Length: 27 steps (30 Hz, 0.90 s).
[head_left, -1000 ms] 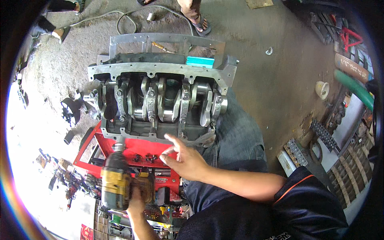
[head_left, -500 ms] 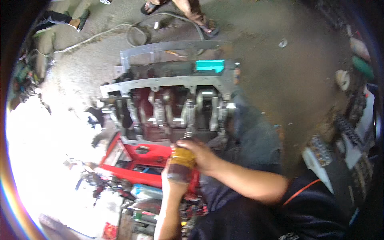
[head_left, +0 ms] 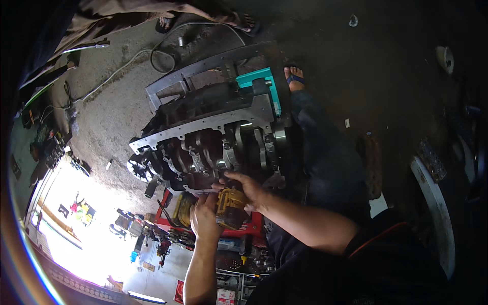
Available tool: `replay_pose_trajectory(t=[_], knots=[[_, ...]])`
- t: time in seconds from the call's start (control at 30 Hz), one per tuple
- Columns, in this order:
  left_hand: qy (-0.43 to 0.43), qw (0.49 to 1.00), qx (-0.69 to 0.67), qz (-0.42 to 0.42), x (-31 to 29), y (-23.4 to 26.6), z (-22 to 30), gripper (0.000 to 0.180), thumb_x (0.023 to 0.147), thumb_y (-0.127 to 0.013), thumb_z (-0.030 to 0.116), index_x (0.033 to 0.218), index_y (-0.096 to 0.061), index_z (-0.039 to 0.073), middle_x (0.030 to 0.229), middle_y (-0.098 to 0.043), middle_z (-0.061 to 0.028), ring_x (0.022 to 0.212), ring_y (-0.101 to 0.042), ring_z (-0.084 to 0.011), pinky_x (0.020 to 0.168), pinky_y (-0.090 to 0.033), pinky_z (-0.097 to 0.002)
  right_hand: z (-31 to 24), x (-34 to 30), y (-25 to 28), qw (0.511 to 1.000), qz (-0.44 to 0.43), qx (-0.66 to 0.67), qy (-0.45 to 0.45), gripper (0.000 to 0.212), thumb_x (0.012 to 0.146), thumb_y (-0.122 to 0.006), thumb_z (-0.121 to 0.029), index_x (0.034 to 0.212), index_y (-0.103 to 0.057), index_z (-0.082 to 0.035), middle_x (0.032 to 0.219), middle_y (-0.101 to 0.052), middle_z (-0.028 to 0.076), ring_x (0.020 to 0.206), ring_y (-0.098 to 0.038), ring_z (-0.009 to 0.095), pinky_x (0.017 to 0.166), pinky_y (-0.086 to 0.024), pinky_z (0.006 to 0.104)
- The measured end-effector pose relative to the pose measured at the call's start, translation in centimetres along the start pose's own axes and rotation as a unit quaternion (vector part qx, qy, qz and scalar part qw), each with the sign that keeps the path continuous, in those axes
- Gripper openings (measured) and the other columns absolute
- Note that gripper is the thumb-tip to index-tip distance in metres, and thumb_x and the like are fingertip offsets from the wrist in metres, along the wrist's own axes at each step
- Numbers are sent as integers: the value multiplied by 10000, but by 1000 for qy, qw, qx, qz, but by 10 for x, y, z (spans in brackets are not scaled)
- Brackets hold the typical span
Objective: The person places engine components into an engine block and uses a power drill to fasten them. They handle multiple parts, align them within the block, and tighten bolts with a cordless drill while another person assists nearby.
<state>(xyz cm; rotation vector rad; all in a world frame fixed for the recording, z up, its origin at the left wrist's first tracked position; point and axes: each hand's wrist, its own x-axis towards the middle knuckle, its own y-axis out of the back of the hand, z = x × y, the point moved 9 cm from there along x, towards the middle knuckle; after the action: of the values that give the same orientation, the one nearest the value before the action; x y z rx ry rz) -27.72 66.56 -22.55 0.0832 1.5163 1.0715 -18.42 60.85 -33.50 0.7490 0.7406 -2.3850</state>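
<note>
A yellow and black cordless impact wrench [head_left: 231,207] is between my two hands, at the near side of an engine block [head_left: 211,123]. My left hand [head_left: 205,216] wraps its grip, with a yellow battery pack [head_left: 182,209] showing just left of the fingers. Around the front of the wrench my right hand [head_left: 250,192] is closed, one finger reaching toward the block. The block lies with its open side toward me, showing a crankshaft [head_left: 229,152] with bearing caps and bolts. My fingers hide the wrench's nose, so I cannot tell whether it touches a bolt.
Beneath the wrench is a red tool case [head_left: 244,231]. A turquoise piece [head_left: 254,77] and a grey metal frame [head_left: 203,66] lie behind the block. A sandaled foot [head_left: 295,79] rests at its right. A cable [head_left: 114,73] crosses the floor; another person stands far left.
My view has turned and sharpened. The wrench has swung, so its battery pack now shows at the left. The other person's legs reach farther into view at the upper left.
</note>
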Motion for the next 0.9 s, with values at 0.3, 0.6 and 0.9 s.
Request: replay_pose_trajectory(t=[0.3,0.6,0.9], knots=[[22,999,-32,17,-8,-7,0,301,721,-808,236,885,-661,32,851,-686,-234,769,-677,-465,675,-545,-537,-7,-7,-4,998,54,-18,38,186,980,-666,-184,1111,-587,-79,993,-664,85,959,-717,249,832,-624,418],[34,997,-73,19,-21,-13,-10,309,711,-827,188,873,-636,7,792,-689,-230,743,-687,-453,664,-558,-516,2,-7,-7,999,31,-26,28,191,967,-685,-183,1067,-590,-52,976,-668,85,960,-726,247,833,-625,416],[100,989,-106,5,-43,6,-2,412,744,-832,172,1092,-657,40,893,-705,-215,802,-711,-449,667,-563,-495,10,-22,-23,994,64,-82,19,153,984,-651,-207,1014,-621,-60,912,-666,83,827,-705,220,776,-616,403]])
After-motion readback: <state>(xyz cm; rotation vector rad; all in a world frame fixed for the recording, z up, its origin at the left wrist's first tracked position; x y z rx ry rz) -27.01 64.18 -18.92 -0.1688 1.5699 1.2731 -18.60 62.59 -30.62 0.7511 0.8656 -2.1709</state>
